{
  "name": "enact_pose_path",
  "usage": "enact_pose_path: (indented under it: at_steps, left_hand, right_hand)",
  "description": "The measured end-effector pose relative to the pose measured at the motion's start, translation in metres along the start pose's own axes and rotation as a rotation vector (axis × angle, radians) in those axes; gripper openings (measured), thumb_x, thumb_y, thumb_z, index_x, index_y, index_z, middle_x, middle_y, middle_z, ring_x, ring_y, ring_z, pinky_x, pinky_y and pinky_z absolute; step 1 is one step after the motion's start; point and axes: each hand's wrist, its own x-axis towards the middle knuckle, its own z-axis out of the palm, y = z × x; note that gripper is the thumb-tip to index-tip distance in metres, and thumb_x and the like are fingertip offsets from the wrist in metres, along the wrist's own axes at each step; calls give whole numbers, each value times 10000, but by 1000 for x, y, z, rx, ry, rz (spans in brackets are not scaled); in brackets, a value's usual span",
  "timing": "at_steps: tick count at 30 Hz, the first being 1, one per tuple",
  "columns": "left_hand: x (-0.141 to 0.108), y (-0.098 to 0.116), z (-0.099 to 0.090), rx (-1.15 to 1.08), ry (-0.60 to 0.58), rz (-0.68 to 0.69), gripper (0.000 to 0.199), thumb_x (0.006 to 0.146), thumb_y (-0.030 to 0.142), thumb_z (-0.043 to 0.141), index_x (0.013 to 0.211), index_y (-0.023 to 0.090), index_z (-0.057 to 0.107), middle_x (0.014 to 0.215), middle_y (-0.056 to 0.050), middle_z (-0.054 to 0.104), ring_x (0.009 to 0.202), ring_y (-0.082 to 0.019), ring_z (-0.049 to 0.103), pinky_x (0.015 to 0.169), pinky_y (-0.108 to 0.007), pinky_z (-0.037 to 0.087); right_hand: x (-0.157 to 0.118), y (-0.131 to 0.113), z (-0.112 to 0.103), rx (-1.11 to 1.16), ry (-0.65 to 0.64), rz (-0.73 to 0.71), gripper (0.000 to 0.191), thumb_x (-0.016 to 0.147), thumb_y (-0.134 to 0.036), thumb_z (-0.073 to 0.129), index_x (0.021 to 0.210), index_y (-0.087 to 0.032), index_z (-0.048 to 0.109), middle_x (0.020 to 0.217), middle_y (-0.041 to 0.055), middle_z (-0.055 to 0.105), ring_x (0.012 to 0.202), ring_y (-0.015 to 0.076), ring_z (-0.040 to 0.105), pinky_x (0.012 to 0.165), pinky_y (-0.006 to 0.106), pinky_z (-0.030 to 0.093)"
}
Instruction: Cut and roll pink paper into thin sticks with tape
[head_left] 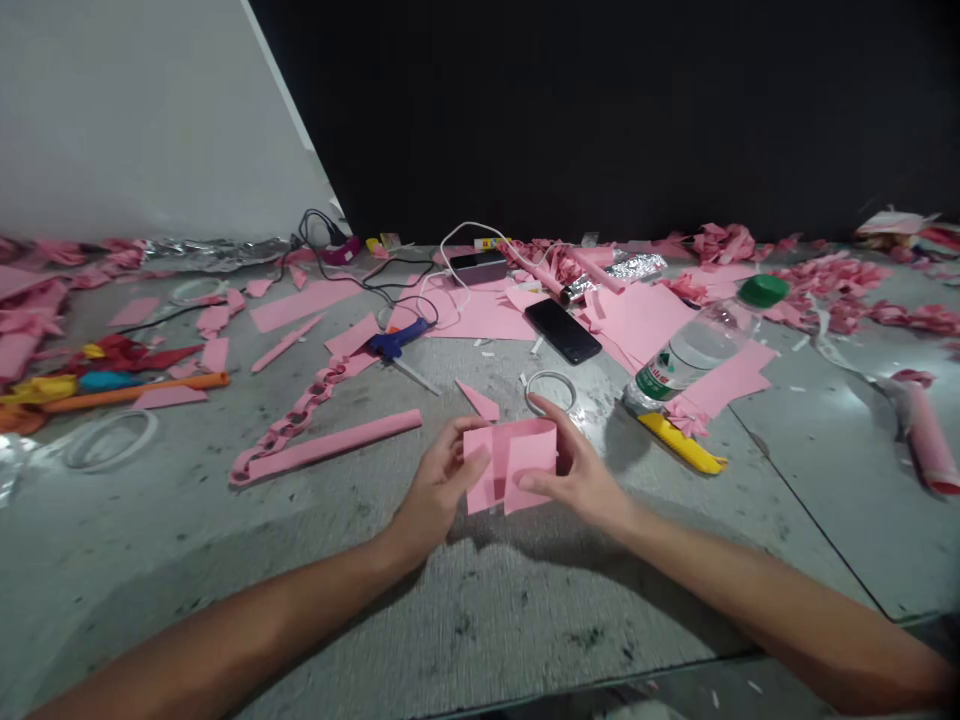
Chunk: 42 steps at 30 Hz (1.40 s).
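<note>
A piece of pink paper (517, 440) is held between my two hands above the grey table, its two ends folded in toward the front with a gap between them. My left hand (442, 480) pinches the left fold, thumb on the front flap. On the right flap presses the thumb of my right hand (581, 470), its index finger stretched along the top right edge. Just behind the paper lie a roll of white tape (551, 392) and a small pink paper scrap (478, 400). Left of my hands are a pink paper strip (337, 443) and a pink paper chain (300, 415).
A blue glue gun (401, 338) with a cord lies behind the strip. To the right are a black phone (562, 331), a tilted plastic bottle (697, 345) and a yellow box cutter (679, 442). Pink paper sheets (645, 315) and crumpled scraps cover the back of the table.
</note>
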Motion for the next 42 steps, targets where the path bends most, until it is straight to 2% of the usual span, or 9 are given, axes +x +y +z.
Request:
enact_pose_path:
  at_steps: [4, 8, 11, 13, 16, 19, 23, 27, 42]
  left_hand:
    - [2, -4, 3, 66, 2, -6, 448, 906, 478, 838, 1240, 214, 700, 1083, -52, 757, 914, -193, 699, 776, -268, 560]
    - [5, -7, 10, 156, 109, -19, 305, 831, 414, 879, 1002, 179, 784, 922, -43, 775, 810, -189, 692, 718, -276, 553]
    - [5, -7, 10, 93, 140, -59, 309, 838, 447, 859, 973, 178, 790, 864, -39, 774, 736, -180, 680, 665, -279, 546]
    - [3, -4, 9, 72, 129, -42, 338, 839, 427, 863, 1068, 187, 797, 920, -47, 787, 773, -186, 698, 690, -281, 563]
    - [2, 0, 6, 69, 78, -23, 429, 889, 385, 821, 1282, 221, 770, 965, -48, 785, 809, -186, 705, 719, -280, 575]
    - [3, 2, 3, -56, 15, -60, 604, 890, 371, 833, 1462, 271, 667, 964, -26, 767, 801, -171, 702, 724, -271, 580]
    - [7, -2, 2, -100, -81, -120, 356, 850, 419, 879, 1109, 197, 777, 896, -24, 730, 778, -158, 671, 711, -265, 556]
    - [7, -7, 2, 54, -35, -141, 321, 902, 460, 805, 820, 157, 739, 762, -15, 663, 700, -146, 598, 659, -271, 490]
    - [10, -13, 2, 85, -117, -68, 299, 1069, 435, 610, 1073, 206, 803, 926, -24, 693, 848, -171, 618, 790, -276, 484]
  right_hand:
    - [-3, -3, 7, -195, 71, -54, 1065, 809, -566, 940, 1664, -277, 375, 1195, 97, 661, 954, 261, 674, 862, 422, 622]
    - [-5, -4, 8, -302, 120, -83, 1040, 809, -587, 933, 1646, -277, 399, 1176, 109, 645, 1015, 301, 667, 887, 460, 621]
    - [-6, -7, 4, -223, 71, -60, 1052, 818, -616, 913, 1665, -307, 370, 1184, 97, 653, 952, 274, 674, 803, 414, 622]
    - [-6, -11, 0, -100, 16, 4, 882, 891, -636, 832, 1616, -314, 447, 1134, 74, 683, 889, 239, 681, 748, 369, 608]
    - [-5, -15, -4, -19, -101, 118, 518, 920, -633, 787, 1251, -240, 724, 983, 51, 724, 807, 206, 675, 701, 330, 582]
    - [-5, -18, -5, -92, -127, 163, 416, 897, -603, 812, 860, -198, 729, 752, 16, 654, 649, 156, 571, 579, 280, 481]
    - [-7, -17, -4, -213, -27, 119, 482, 912, -578, 792, 666, -206, 609, 606, -26, 502, 556, 118, 414, 507, 262, 346]
    - [-9, -15, -4, -271, -4, 94, 471, 910, -547, 810, 650, -207, 613, 594, -30, 480, 548, 114, 389, 498, 263, 330]
    - [-9, -11, 0, -329, 58, 79, 420, 866, -529, 869, 679, -208, 673, 583, -22, 501, 525, 123, 414, 467, 255, 354]
